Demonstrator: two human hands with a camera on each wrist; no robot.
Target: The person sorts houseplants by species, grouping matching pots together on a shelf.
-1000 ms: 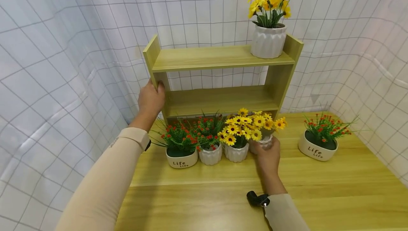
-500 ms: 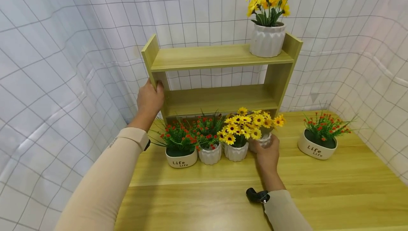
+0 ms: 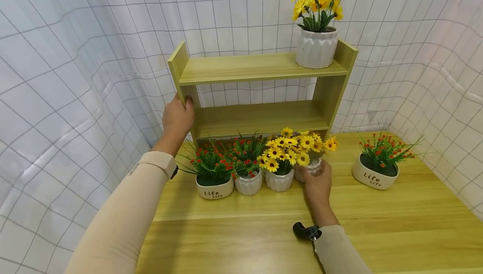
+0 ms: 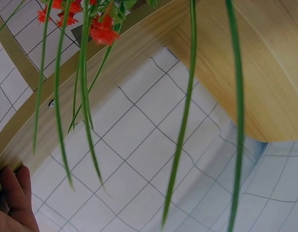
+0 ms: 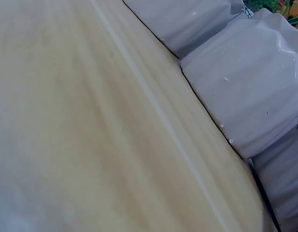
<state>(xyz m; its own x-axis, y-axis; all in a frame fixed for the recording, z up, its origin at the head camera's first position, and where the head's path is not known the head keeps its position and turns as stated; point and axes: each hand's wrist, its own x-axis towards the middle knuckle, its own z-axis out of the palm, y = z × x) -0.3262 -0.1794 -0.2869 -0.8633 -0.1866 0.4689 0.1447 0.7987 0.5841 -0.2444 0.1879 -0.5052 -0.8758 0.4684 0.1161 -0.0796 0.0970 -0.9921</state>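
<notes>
Head view: right hand's fingers (image 3: 316, 172) wrap the yellow-flower pot (image 3: 310, 168); left hand (image 3: 177, 118) grips shelf (image 3: 260, 69).

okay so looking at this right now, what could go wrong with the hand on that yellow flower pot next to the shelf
The right hand grips the rightmost yellow-flower pot, which stands tight against the neighbouring yellow-flower pot; their blooms overlap, so lifting it might drag or tip the neighbour. The row sits just in front of the shelf unit, so the blooms could catch on the lower shelf's edge on the way up. The left hand holds the shelf's side panel; a nudge could rock the top-shelf pot, which stands near the shelf's right end.
</notes>
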